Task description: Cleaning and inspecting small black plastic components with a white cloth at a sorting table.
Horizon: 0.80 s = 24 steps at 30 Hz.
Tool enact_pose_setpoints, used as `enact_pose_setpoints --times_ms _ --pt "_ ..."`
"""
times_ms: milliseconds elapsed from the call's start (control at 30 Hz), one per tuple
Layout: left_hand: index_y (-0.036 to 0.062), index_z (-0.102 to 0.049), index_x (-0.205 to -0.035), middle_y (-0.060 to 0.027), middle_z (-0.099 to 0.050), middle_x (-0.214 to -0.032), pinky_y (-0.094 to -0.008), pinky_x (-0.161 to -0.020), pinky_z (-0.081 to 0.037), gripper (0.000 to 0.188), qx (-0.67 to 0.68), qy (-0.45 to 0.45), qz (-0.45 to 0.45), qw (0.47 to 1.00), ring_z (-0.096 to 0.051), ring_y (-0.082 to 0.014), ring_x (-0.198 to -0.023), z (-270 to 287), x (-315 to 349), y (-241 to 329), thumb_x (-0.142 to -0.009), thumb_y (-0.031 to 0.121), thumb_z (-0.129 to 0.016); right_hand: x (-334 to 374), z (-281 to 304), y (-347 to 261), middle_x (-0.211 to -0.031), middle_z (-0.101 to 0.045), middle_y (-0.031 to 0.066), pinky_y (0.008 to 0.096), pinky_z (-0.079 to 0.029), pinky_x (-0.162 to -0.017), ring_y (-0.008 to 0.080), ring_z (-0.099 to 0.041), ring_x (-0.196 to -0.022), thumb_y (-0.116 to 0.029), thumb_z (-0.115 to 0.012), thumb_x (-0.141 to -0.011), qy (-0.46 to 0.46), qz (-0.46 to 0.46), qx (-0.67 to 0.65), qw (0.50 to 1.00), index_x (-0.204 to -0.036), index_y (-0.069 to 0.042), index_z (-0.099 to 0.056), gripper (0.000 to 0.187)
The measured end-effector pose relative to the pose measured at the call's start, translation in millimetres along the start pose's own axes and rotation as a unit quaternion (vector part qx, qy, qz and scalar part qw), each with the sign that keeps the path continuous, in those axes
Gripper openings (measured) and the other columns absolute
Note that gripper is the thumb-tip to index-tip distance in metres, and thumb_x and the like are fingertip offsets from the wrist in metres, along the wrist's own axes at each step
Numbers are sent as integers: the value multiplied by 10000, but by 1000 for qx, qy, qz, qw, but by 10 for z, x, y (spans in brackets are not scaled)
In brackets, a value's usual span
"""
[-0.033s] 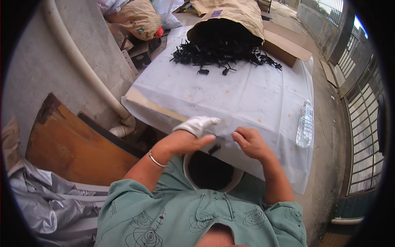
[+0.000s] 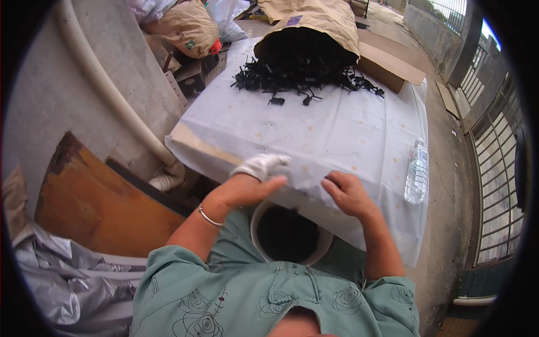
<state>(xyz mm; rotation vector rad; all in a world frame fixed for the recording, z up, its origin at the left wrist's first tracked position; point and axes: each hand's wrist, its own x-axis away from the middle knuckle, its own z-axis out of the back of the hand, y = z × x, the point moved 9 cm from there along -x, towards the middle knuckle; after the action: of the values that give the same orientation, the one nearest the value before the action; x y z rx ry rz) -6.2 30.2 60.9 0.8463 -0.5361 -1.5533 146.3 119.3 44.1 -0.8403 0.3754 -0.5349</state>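
Nearest us, the bucket (image 2: pixel 325 242) holds a dark mass (image 2: pixel 287 233); the dark bit seen above it earlier has gone from that spot. Our left hand (image 2: pixel 261 174), part-gloved, has drawn back slightly, thumb and fingers apart. Our right hand (image 2: pixel 346 192) is curled, thumb by the fingers; we cannot tell whether it grips anything. Beyond, on the desk (image 2: pixel 269 132), the black parts (image 2: pixel 286 74) lie heaped at the bag's (image 2: pixel 323 19) mouth, as before.

Soft, diffuse daylight, faint shadows, fisheye bending toward black edges.
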Motion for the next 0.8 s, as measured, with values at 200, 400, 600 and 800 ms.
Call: enact_pose_setpoints --times_ms 200,400,600,800 --pt "18 -533 -1134 -167 -596 -1018 -319 -854 -420 416 -193 319 113 921 -563 -234 -948 1605 -564 -1448 -866 336 -551 -608 880 137 -663 -525 107 277 -411 -593 160 -472 -603 -105 -530 -867 191 51 83 977 -791 7 -571 140" --pt "-21 -565 -1108 -181 -591 -1108 -328 -908 -393 493 -284 313 125 897 -545 -250 -1058 2663 -1587 -2829 -897 404 -433 -1882 1386 111 -797 -577 152 350 -448 -689 316 -563 -759 -136 -528 -860 283 170 258 908 -853 -8 -576 137" --pt "-34 -387 -1305 -171 -424 -1328 -324 -1029 -250 812 41 215 273 937 -373 -265 -1249 1969 -2498 -3048 -815 611 -444 -3455 1429 203 -825 -603 148 373 -448 -738 326 -578 -811 -247 -486 -869 264 191 337 883 -897 -36 -594 239" --pt "12 -435 -1286 -133 -462 -1292 -292 -995 -298 718 149 67 302 939 -399 -211 -1210 1305 -2663 -2689 -818 554 -485 -3916 1031 875 -981 -631 139 363 -448 -820 331 -573 -943 -306 -495 -832 157 42 257 953 -1010 -90 -631 311"
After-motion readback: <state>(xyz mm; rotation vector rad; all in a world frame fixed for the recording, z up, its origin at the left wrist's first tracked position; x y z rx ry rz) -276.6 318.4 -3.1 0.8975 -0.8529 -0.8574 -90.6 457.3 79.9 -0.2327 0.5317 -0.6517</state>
